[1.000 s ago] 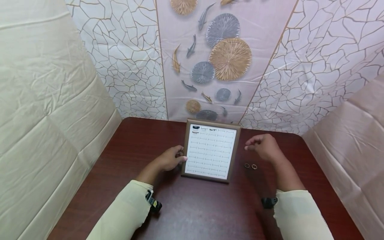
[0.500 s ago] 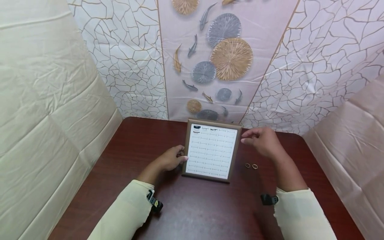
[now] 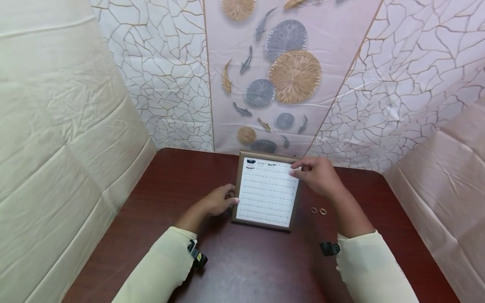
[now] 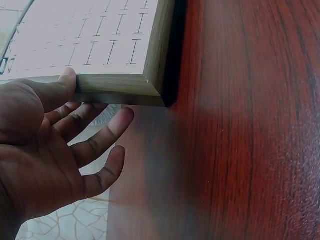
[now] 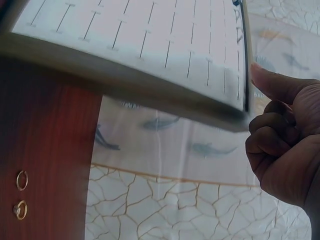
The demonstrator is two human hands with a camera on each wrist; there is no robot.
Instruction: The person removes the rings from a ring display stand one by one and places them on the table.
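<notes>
A wooden-framed ring display board (image 3: 269,191) stands tilted on the table, its white face lined with slots. Several rings sit in its upper left, among them a black ring (image 3: 251,161). My left hand (image 3: 219,200) grips the board's left edge, thumb (image 4: 67,80) on the front rim and some fingers behind. My right hand (image 3: 318,174) is at the upper right corner, thumb and index finger drawn close together over the board's face. In the right wrist view its other fingers (image 5: 267,142) are curled in. I cannot tell whether a ring is between its fingertips.
Two gold-coloured rings, one plain ring (image 3: 313,210) and another ring (image 3: 323,211), lie on the dark red wooden table (image 3: 246,265) right of the board. A patterned cloth backdrop (image 3: 174,84) hangs behind the table, with beige cloth (image 3: 68,126) at the sides.
My right hand has moved left from above the loose rings' side to the board's upper right corner, now overlapping its face. The left hand keeps its grip on the edge.
</notes>
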